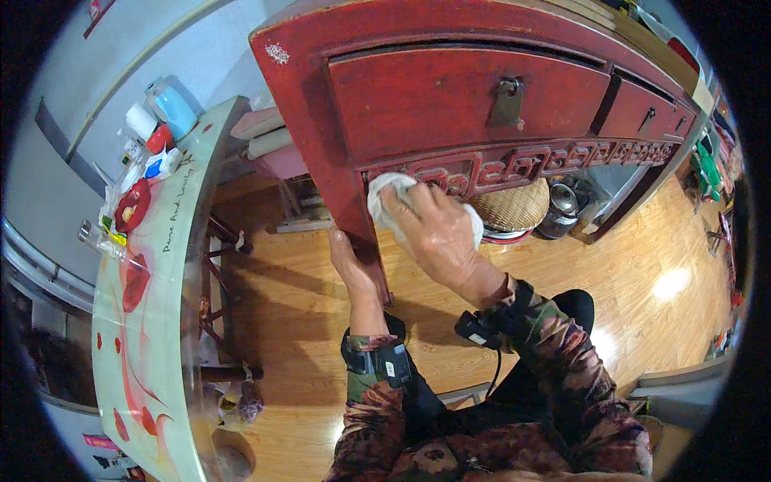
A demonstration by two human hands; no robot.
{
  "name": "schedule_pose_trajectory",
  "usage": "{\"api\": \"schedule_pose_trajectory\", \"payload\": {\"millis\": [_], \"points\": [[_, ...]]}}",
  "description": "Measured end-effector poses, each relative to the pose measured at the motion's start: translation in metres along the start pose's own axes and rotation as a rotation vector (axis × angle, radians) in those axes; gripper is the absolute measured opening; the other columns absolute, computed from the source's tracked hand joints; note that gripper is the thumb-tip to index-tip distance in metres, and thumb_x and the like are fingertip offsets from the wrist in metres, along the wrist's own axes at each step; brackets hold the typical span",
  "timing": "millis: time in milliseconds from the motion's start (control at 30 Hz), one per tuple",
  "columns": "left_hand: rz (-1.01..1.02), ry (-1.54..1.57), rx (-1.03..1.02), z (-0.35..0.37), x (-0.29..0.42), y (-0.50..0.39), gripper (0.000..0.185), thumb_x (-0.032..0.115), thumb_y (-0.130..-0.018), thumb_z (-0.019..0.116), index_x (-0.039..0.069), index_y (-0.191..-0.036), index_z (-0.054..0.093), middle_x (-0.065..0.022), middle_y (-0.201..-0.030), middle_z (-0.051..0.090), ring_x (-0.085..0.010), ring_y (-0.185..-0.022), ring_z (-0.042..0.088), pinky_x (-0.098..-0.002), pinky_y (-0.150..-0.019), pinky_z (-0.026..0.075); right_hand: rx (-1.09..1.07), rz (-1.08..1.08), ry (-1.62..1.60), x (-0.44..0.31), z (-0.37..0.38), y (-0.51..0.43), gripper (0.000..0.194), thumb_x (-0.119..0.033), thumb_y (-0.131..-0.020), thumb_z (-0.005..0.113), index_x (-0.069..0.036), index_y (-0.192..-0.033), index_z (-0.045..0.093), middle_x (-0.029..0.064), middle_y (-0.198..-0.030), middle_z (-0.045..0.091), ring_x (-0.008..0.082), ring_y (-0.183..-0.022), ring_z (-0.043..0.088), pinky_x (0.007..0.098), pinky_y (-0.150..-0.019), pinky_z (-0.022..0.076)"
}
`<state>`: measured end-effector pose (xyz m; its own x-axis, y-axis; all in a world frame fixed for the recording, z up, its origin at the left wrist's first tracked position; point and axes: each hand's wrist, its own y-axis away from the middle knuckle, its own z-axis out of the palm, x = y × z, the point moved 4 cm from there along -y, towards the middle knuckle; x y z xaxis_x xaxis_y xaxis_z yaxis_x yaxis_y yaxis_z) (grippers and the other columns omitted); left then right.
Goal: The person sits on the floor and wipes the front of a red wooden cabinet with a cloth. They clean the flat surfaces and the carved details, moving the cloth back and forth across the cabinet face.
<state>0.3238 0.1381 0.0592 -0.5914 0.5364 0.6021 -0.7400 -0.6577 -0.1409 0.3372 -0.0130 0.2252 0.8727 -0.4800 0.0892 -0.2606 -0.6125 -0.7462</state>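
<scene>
A red wooden table with drawers (415, 102) stands before me. In my right hand (443, 238) is a white cloth (385, 196), pressed to the carved fretwork panel (506, 170) beside the near leg, below the widest drawer. My left hand (355, 265) rests against that red leg (343, 199), thumb along its outer edge, with the fingers partly hidden behind it. A metal hasp plate (506, 108) hangs on the drawer front.
Beneath the table are a woven basket (512, 205) and a metal kettle (563, 199). A glass-topped table (162, 301) at left holds a light blue jug (171, 108) and a red dish (132, 205). Dark stool legs (232, 373) stick out beside it.
</scene>
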Motion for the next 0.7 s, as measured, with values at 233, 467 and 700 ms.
{"api": "schedule_pose_trajectory", "payload": {"millis": [233, 467, 700], "points": [[0.030, 0.017, -0.096, 0.017, 0.013, 0.005, 0.060, 0.049, -0.106, 0.049, 0.003, -0.145, 0.048, -0.0107, -0.146, 0.054, -0.0253, -0.135, 0.052, -0.0446, -0.115, 0.039, 0.065, 0.005, -0.144, -0.012, -0.022, -0.006, 0.046, -0.014, -0.080, 0.067, -0.005, -0.125, 0.063, 0.0094, -0.095, 0.054, 0.0273, -0.081, 0.062, 0.0383, -0.065, 0.0548], [0.065, -0.021, -0.064, 0.016, 0.011, 0.010, 0.059, 0.047, -0.107, 0.049, 0.003, -0.146, 0.047, -0.0099, -0.142, 0.056, -0.0236, -0.131, 0.054, -0.0422, -0.112, 0.041, 0.109, 0.114, -0.159, -0.019, 0.019, 0.001, 0.056, -0.013, -0.071, 0.076, -0.005, -0.125, 0.064, 0.0101, -0.096, 0.056, 0.0284, -0.081, 0.062, 0.0394, -0.065, 0.0542], [0.139, -0.379, 0.069, -0.007, 0.010, -0.001, 0.061, 0.049, -0.106, 0.046, 0.001, -0.144, 0.051, -0.0110, -0.140, 0.057, -0.0230, -0.128, 0.052, -0.0401, -0.113, 0.037, -0.262, 0.136, -0.089, -0.014, 0.035, 0.054, 0.051, -0.019, -0.074, 0.076, -0.012, -0.123, 0.065, 0.0092, -0.095, 0.056, 0.0283, -0.083, 0.064, 0.0415, -0.065, 0.0556]]}}
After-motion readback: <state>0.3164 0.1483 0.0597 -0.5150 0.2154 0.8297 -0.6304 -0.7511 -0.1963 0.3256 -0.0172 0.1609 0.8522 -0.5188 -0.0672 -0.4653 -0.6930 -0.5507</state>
